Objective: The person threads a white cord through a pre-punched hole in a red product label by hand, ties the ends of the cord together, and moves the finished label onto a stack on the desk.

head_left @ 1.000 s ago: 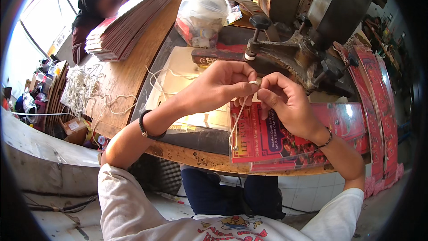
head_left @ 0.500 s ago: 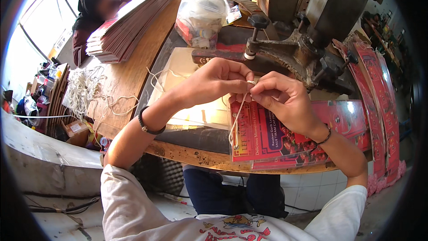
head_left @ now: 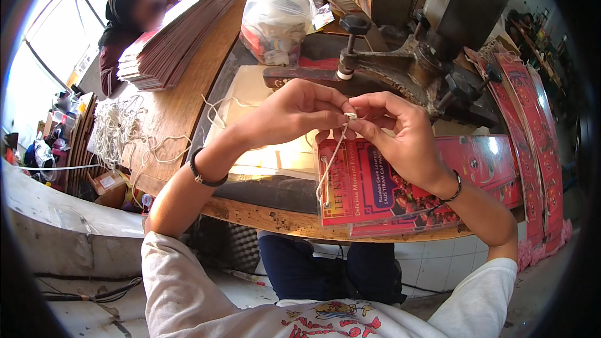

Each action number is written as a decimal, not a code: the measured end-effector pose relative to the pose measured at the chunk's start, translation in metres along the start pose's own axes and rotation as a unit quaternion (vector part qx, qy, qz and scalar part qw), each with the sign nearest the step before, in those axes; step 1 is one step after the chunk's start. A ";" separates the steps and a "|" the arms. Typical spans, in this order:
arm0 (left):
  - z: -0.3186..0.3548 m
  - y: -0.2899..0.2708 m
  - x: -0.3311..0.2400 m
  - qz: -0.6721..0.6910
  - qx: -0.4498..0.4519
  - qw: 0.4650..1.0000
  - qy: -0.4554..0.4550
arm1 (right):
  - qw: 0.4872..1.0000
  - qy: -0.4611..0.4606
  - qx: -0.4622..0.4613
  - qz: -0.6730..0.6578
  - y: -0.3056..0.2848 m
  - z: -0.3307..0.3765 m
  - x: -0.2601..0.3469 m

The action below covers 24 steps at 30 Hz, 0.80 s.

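A flat red printed package (head_left: 388,188) lay at the near edge of the wooden workbench (head_left: 188,100), on more red sheets; a clear plastic bag (head_left: 275,19) sat farther back, and a tall stack of red-edged sheets (head_left: 175,37) lay to the left. Above the package, the left hand (head_left: 294,112) and right hand (head_left: 400,131) met, fingertips pinched shut on a white string (head_left: 332,156) running down to the package's corner.

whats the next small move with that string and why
Probably pull the ends apart to snug the knot: both hands, left hand and right hand, pinch the white string together above the red card, and it already runs down to the card's left edge.
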<state>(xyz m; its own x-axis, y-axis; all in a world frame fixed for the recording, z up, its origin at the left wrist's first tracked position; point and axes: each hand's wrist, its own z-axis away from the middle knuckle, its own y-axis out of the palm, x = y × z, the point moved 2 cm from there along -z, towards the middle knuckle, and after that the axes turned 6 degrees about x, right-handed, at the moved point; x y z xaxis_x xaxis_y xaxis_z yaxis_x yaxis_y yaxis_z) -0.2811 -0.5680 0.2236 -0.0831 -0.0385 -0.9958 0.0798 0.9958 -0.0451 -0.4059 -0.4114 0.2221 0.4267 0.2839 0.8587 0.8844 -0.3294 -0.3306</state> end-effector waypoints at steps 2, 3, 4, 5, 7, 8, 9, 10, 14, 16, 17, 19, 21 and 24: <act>0.000 -0.005 0.002 -0.017 0.009 1.000 0.019 | 1.000 0.005 0.004 0.007 -0.001 0.000 0.001; 0.000 -0.005 0.001 -0.017 0.010 1.000 0.019 | 1.000 0.010 0.009 0.014 -0.002 0.001 0.002; 0.000 -0.005 -0.002 -0.023 0.017 0.999 0.017 | 1.000 0.011 0.008 0.014 -0.001 0.002 0.003; 0.000 -0.004 -0.004 -0.031 0.022 0.999 0.015 | 1.000 0.021 0.007 0.000 0.000 0.001 0.005; 0.001 -0.008 -0.001 -0.056 0.019 0.998 0.009 | 0.999 0.030 0.006 -0.015 0.000 0.002 0.007; 0.001 -0.009 -0.001 -0.080 0.017 0.997 0.005 | 0.996 0.065 0.013 -0.056 -0.001 0.002 0.007; 0.000 -0.008 -0.003 -0.082 0.018 0.996 0.005 | 0.990 0.100 0.020 -0.098 -0.002 0.002 0.007; 0.000 -0.007 -0.005 -0.083 0.004 0.997 0.003 | 0.990 0.098 0.018 -0.098 -0.003 0.001 0.009; 0.000 -0.006 -0.005 -0.115 -0.025 0.993 0.000 | 0.989 0.124 0.034 -0.077 -0.007 -0.001 0.010; -0.002 -0.005 -0.002 -0.114 -0.034 0.992 0.028 | 0.989 0.130 0.034 -0.058 -0.007 0.000 0.007; -0.003 -0.005 0.000 -0.112 -0.044 0.991 0.057 | 0.990 0.124 0.029 -0.057 -0.007 0.000 0.004; -0.004 -0.003 0.005 -0.122 -0.047 0.989 0.075 | 0.991 0.119 0.023 -0.056 -0.007 0.000 0.002; -0.002 -0.002 0.003 -0.133 -0.052 0.986 0.090 | 0.992 0.113 0.023 -0.054 -0.006 0.000 0.001; 0.000 0.000 0.000 -0.130 -0.060 0.988 0.053 | 0.991 0.099 0.027 -0.091 -0.005 0.000 -0.001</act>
<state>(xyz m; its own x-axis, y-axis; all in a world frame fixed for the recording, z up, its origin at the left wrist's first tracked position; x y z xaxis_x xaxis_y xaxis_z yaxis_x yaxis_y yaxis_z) -0.2814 -0.5675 0.2238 -0.1884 -0.2922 -0.9376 -0.0761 0.9562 -0.2827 -0.4110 -0.4103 0.2233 0.2184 0.1495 0.9643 0.9543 -0.2395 -0.1790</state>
